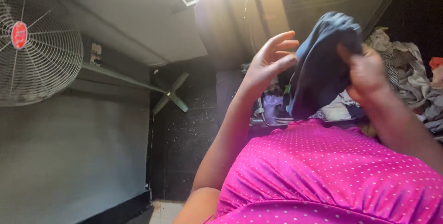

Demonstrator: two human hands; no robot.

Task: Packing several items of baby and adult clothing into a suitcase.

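A dark blue-grey garment (pixel 320 67) hangs in front of me, bunched at the top. My right hand (pixel 364 74) is closed on its upper right edge and holds it up. My left hand (pixel 270 60) is raised just to the left of the cloth, fingers spread and slightly curled, its fingertips at or very near the fabric's edge. My magenta polka-dot top (pixel 323 173) fills the lower right of the view.
A heap of mixed clothes (pixel 410 76) lies to the right and behind the garment. A standing fan (pixel 39 44) with its cross-shaped base (pixel 170 95) is at the left on a dark speckled floor (pixel 184 145). A grey wall (pixel 69 159) runs along the left.
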